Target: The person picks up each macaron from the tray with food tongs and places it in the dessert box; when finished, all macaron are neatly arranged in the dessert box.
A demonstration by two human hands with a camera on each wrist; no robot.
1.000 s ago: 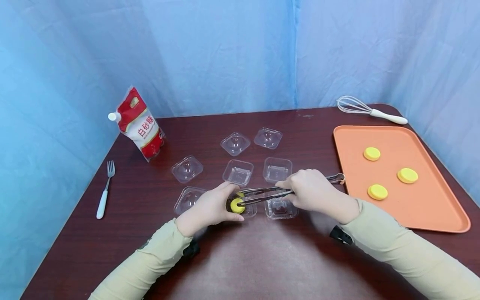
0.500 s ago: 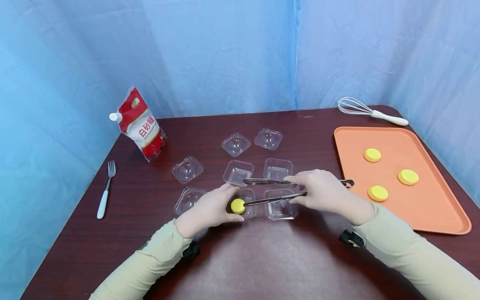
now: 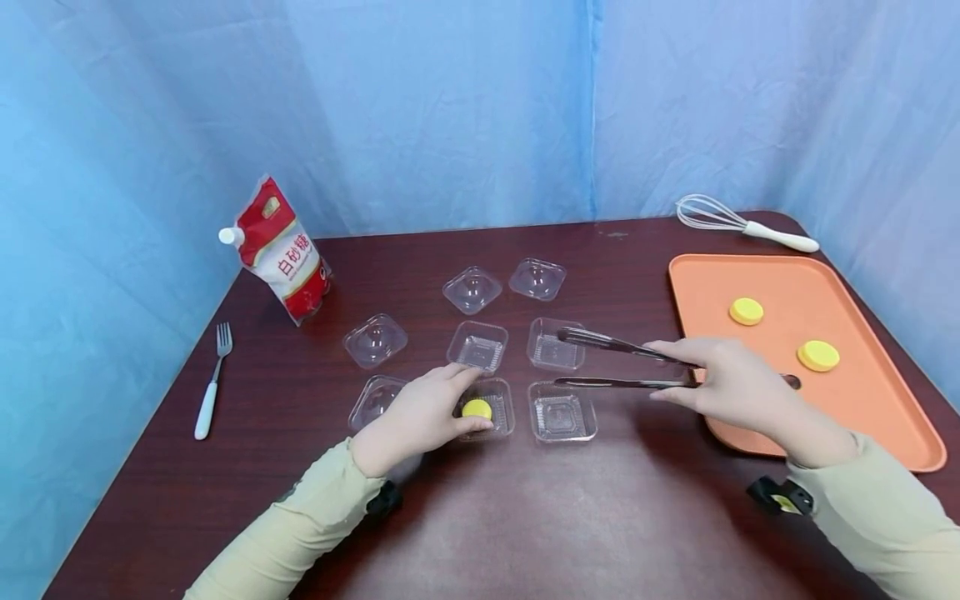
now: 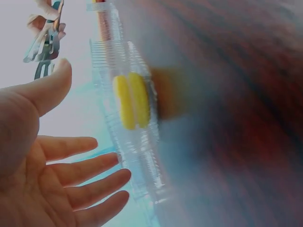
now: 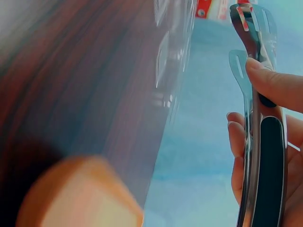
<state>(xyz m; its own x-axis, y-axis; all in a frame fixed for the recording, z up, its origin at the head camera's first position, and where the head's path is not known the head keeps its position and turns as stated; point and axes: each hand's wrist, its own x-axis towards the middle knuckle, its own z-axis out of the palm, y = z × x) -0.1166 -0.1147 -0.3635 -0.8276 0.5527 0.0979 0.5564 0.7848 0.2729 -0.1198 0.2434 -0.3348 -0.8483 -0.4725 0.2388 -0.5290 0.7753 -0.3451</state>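
Note:
My left hand (image 3: 422, 414) rests at the left edge of a small clear plastic box (image 3: 501, 408), its fingers fairly straight. A yellow macaron (image 3: 477, 410) lies in that box; the left wrist view shows the macaron (image 4: 132, 100) as two shells with a paler layer between. My right hand (image 3: 738, 387) grips metal tongs (image 3: 622, 383) by their dark-padded arms. The tongs (image 5: 271, 165) are spread apart with nothing between their tips, over the right-hand boxes. Beneath the tongs stand two more clear boxes, one near (image 3: 562, 417) and one far (image 3: 553, 346).
An orange tray (image 3: 847, 417) at right bears yellow macarons (image 3: 818, 356); the right hand covers part of it. A whisk (image 3: 765, 233) lies behind it. Clear domed lids (image 3: 471, 290) and another box (image 3: 478, 346) lie ahead. A sugar bag (image 3: 285, 254) and fork (image 3: 211, 383) are at left.
The tongs have spread and let go of the macaron, which stays in the box. My right hand has moved right with the tongs to the tray's edge. The left hand has hardly moved.

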